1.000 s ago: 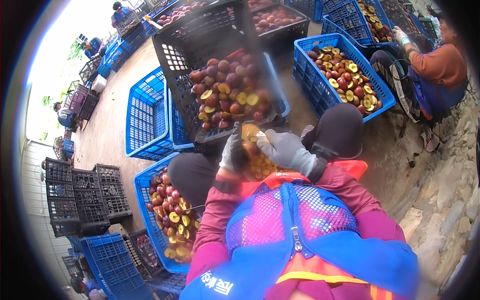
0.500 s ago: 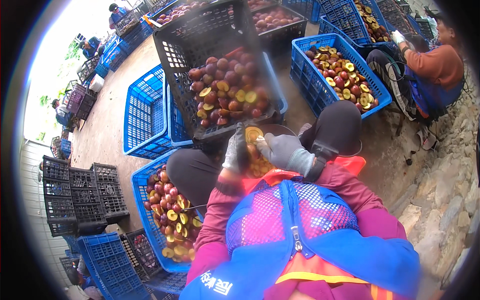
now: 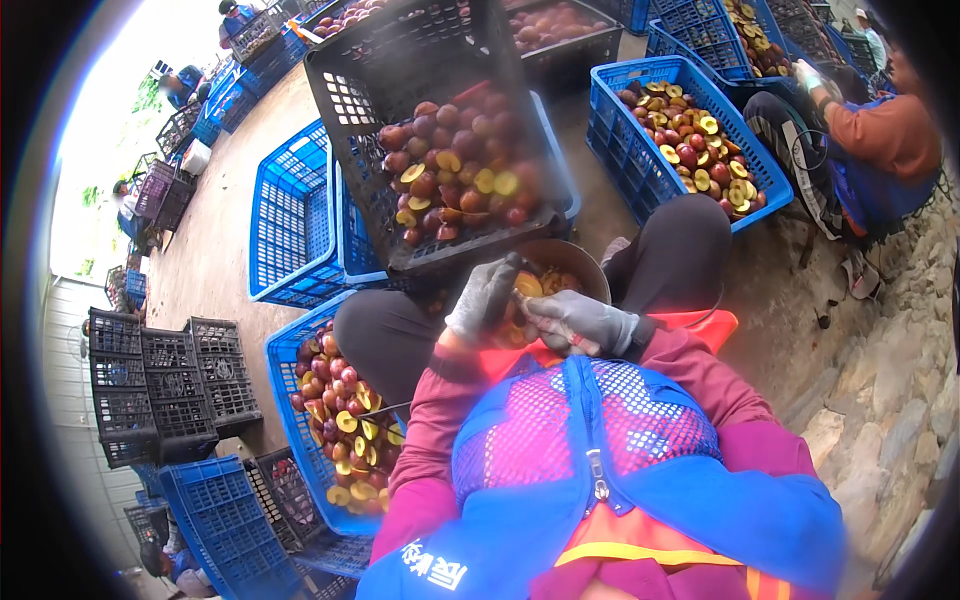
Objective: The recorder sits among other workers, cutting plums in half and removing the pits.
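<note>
In a grey glove, my left hand [image 3: 482, 298] is closed on a cut plum [image 3: 527, 285], its yellow flesh turned up. My right hand [image 3: 588, 322], gloved too, is closed with its fingertips close to the plum; what it grips is hidden. Beneath both hands, between my knees, is a round pan [image 3: 597, 278] with yellowish pieces in it. Just beyond tilts a black crate [image 3: 345, 150], its open side toward me, with whole and halved plums [image 3: 450, 170] inside. By my left knee stands a blue crate [image 3: 283, 400] of halved plums.
An empty blue crate [image 3: 262, 235] stands left of the black one. At the right, another blue crate [image 3: 612, 140] holds cut plums beside a seated co-worker [image 3: 885, 150]. Stacked black crates [image 3: 180, 385] stand at the left. A stone wall [image 3: 880, 400] runs along the right.
My right hand has moved down and toward me, turning inward. The pan's rim now shows more behind my hands. My view has shifted slightly.
</note>
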Available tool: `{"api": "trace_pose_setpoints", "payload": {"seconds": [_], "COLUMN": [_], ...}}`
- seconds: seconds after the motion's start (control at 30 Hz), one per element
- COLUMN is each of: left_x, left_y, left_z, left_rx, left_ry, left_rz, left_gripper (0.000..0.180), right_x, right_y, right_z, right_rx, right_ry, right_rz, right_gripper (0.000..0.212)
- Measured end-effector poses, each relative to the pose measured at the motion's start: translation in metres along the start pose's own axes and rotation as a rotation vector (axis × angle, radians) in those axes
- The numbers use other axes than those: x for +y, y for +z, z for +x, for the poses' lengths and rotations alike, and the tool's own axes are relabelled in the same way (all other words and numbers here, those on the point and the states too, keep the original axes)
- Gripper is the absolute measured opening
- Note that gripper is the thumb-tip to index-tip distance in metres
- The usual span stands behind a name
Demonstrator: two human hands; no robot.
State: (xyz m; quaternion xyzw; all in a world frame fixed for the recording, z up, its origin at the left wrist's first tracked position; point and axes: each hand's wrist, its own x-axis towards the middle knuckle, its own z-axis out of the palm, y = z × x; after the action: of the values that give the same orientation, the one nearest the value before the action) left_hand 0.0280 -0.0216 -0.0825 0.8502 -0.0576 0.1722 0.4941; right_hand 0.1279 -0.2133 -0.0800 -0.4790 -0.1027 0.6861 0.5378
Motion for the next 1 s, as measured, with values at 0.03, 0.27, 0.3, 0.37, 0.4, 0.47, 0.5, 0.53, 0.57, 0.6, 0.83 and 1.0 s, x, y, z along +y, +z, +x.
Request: {"api": "trace_pose_setpoints", "payload": {"seconds": [0.03, 0.27, 0.3, 0.37, 0.4, 0.47, 0.5, 0.53, 0.57, 0.6, 0.83, 1.0], "left_x": [-0.001, -0.002, -0.003, 0.006, 0.013, 0.043, 0.054, 0.048, 0.045, 0.030, -0.080, -0.147], "left_y": [-0.007, -0.079, -0.104, -0.159, -0.183, -0.214, -0.215, -0.209, -0.203, -0.190, -0.005, 0.047], "left_z": [0.000, -0.025, -0.047, -0.089, -0.108, -0.133, -0.131, -0.118, -0.105, -0.081, 0.142, 0.168], "left_rx": [-0.042, 0.728, 0.748, 0.689, 0.638, 0.514, 0.451, 0.393, 0.336, 0.355, -0.205, -0.119], "left_ry": [-0.043, -0.840, -0.819, -0.859, -0.911, -1.014, -1.026, -0.983, -0.942, -0.829, -0.805, -0.901], "left_rz": [-0.083, -0.741, -0.529, 0.031, 0.300, 0.766, 0.928, 1.049, 1.174, 1.050, 0.734, 0.704], "left_gripper": [0.043, 0.040, 0.042, 0.048, 0.051, 0.057, 0.061, 0.059, 0.057, 0.057, 0.054, 0.062], "right_x": [-0.001, -0.023, -0.019, -0.011, -0.008, -0.019, -0.027, -0.030, -0.030, -0.031, -0.042, -0.040], "right_y": [0.001, 0.015, 0.003, -0.018, -0.028, -0.031, -0.026, -0.025, -0.023, -0.019, -0.024, -0.046], "right_z": [0.001, -0.021, -0.017, -0.010, -0.006, 0.000, -0.005, -0.004, -0.003, -0.001, -0.025, -0.039], "right_rx": [0.000, 0.075, 0.149, 0.252, 0.287, 0.271, 0.227, 0.243, 0.257, 0.263, 0.288, 0.402], "right_ry": [-0.019, -0.455, -0.584, -0.697, -0.684, -0.603, -0.514, -0.470, -0.423, -0.382, -0.314, -0.350], "right_rz": [0.014, -0.802, -1.020, -1.367, -1.494, -1.545, -1.468, -1.411, -1.349, -1.293, -1.242, -1.219], "right_gripper": [0.037, 0.031, 0.036, 0.042, 0.044, 0.046, 0.047, 0.046, 0.046, 0.045, 0.043, 0.042]}}
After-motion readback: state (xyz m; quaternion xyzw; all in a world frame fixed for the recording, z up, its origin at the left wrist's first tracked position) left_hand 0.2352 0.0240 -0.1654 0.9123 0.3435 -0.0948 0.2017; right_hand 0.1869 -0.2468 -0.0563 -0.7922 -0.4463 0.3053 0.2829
